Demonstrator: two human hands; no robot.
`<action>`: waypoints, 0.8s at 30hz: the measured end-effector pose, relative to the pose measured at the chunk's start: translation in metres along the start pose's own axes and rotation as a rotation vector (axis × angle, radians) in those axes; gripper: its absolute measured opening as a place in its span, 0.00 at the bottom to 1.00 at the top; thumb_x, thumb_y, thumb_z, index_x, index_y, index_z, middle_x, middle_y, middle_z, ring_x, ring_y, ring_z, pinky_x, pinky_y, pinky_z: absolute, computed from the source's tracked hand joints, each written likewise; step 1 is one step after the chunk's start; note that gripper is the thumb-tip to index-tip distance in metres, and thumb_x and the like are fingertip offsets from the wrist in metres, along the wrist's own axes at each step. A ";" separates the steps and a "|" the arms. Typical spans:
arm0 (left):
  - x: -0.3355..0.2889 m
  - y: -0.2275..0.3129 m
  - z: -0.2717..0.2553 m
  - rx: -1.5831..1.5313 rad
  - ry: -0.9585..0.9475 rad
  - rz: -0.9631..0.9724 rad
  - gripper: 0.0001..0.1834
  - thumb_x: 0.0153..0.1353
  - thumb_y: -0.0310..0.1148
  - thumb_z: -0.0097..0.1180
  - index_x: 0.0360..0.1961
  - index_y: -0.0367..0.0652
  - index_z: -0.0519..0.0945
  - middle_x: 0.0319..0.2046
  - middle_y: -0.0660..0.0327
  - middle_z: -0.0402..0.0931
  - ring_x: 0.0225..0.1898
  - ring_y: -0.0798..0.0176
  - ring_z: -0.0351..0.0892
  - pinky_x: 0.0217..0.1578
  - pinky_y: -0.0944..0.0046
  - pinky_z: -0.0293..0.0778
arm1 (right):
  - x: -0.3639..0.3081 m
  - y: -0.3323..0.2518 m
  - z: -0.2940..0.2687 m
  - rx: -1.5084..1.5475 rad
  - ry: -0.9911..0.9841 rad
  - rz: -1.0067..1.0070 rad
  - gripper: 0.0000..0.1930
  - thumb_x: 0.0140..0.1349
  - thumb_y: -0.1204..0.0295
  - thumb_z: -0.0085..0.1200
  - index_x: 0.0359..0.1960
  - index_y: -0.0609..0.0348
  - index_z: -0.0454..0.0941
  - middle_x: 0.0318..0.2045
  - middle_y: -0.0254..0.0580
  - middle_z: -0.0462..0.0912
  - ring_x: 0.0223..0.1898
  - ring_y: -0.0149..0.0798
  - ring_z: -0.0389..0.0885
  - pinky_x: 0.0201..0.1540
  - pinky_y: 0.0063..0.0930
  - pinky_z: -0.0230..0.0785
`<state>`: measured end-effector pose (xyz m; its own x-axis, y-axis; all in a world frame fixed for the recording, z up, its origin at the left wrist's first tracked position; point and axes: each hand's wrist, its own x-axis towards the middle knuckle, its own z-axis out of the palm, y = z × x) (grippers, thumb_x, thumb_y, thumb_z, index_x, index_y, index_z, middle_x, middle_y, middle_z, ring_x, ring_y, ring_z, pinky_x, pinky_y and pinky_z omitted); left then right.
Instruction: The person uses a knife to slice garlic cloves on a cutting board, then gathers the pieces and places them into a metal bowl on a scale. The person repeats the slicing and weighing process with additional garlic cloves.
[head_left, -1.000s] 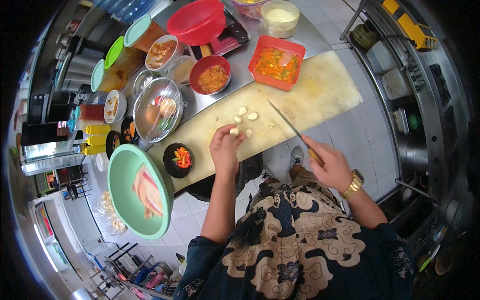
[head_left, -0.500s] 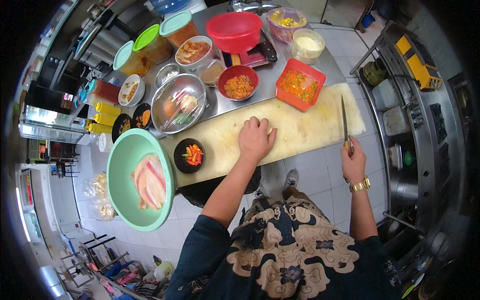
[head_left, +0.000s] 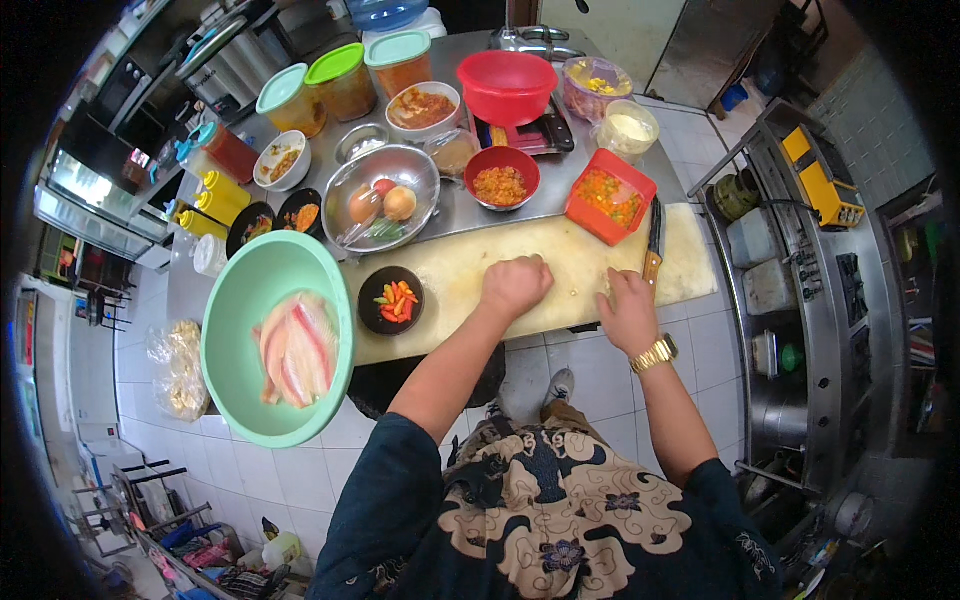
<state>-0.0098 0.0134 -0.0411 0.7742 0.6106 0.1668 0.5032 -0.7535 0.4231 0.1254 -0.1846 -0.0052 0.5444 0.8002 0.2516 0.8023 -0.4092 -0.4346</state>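
My left hand [head_left: 518, 287] rests closed on the white cutting board [head_left: 450, 265]; whatever its curled fingers may hold is hidden. To its right, my right hand [head_left: 630, 312] is low over the board, thumb and fingers apart. Just beyond those fingers lies a knife [head_left: 653, 262], wooden handle toward me and blade pointing away beside a red square container [head_left: 625, 228] of diced vegetables. A small pale bit sits on the board between my hands. Left of them stands a black bowl [head_left: 372, 324] of red and orange chillies.
A green basin [head_left: 222, 370] with raw fish fillets [head_left: 300, 345] overhangs the left edge. Behind the board stand a wrapped steel bowl [head_left: 343, 228] of onions and a tomato, a red bowl [head_left: 524, 180], a red colander [head_left: 507, 85] and lidded tubs [head_left: 338, 85].
My right hand has moved left, over the board, and let go of the knife, which now lies beside the red container. My left hand has curled into a closed shape.
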 end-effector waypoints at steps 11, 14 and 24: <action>-0.023 -0.022 -0.031 -0.989 0.071 -0.649 0.21 0.72 0.46 0.60 0.33 0.37 0.82 0.25 0.49 0.84 0.26 0.57 0.84 0.33 0.55 0.79 | 0.025 -0.031 0.047 0.079 -0.091 0.062 0.11 0.58 0.76 0.61 0.43 0.63 0.84 0.39 0.58 0.82 0.40 0.62 0.83 0.48 0.51 0.79; -0.020 -0.010 -0.020 -0.451 0.046 -0.201 0.17 0.70 0.44 0.62 0.38 0.39 0.82 0.32 0.49 0.84 0.33 0.52 0.87 0.35 0.52 0.83 | 0.029 -0.027 0.050 0.085 -0.040 -0.023 0.12 0.55 0.76 0.61 0.41 0.64 0.85 0.33 0.56 0.82 0.37 0.55 0.83 0.43 0.45 0.78; -0.013 0.000 0.017 0.010 0.042 0.082 0.13 0.71 0.38 0.58 0.48 0.38 0.80 0.44 0.47 0.79 0.39 0.48 0.84 0.38 0.53 0.85 | 0.026 -0.023 0.043 0.074 -0.139 -0.152 0.10 0.52 0.76 0.62 0.37 0.64 0.84 0.31 0.56 0.83 0.32 0.53 0.84 0.39 0.46 0.78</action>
<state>-0.0132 0.0010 -0.0586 0.7962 0.5564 0.2377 0.4428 -0.8036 0.3977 0.1105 -0.1358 -0.0256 0.3757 0.9050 0.1994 0.8497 -0.2505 -0.4640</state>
